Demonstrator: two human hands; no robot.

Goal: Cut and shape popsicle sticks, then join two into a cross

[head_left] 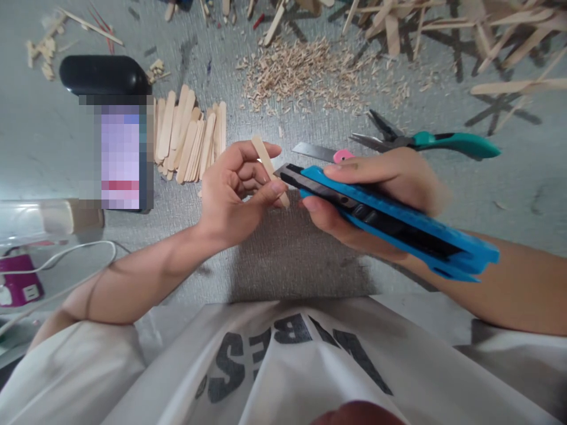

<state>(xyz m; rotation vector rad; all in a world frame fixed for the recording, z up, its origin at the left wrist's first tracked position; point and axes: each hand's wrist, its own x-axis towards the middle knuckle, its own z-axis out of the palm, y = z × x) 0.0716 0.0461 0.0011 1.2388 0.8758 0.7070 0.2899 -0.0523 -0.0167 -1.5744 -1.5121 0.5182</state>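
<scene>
Between the thumb and fingers of my left hand (234, 195) is a wooden craft stick (264, 156), tilted with its upper end leaning left. My right hand (390, 183) is closed around a blue utility knife (398, 218). A short length of the knife's blade sticks out and meets the stick just above my left thumb; whether it cuts in, I cannot tell. Just beyond the knife lie a loose metal blade (314, 151) with a pink end and pliers (456, 143) with green handles. Beside my left hand is a row of craft sticks (190, 141).
A heap of wood shavings (301, 71) lies at the back middle. Joined sticks (487, 29) stand at the back right. To the left are a black case (104, 74), a blurred phone (119, 156), a clear container (44, 219), a purple plug adapter (22, 277) and a white cable (84, 251).
</scene>
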